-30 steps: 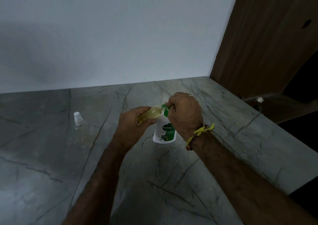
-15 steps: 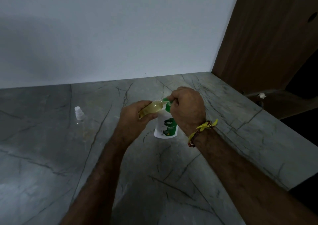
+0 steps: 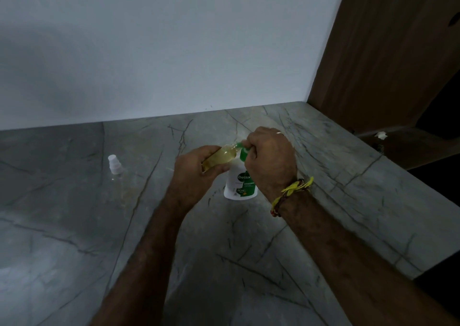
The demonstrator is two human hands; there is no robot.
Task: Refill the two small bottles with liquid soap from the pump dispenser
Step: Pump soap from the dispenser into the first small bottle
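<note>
Obstacles cluster at frame centre: the dispenser [image 3: 241, 185] stands on the counter [image 3: 74, 251], with the right hand [image 3: 270, 161] curled over its green pump and the left hand [image 3: 196, 173] gripping a tilted bottle [image 3: 221, 155] at the spout. Both forearms run from the lower edge to the centre, blocking approach from below. A second bottle [image 3: 115, 165] stands alone at left, well apart from the hands. Open counter lies at lower left, at right of the dispenser, and behind it up to the wall [image 3: 174, 51]. A wooden panel [image 3: 385, 51] bounds the upper right.
</note>
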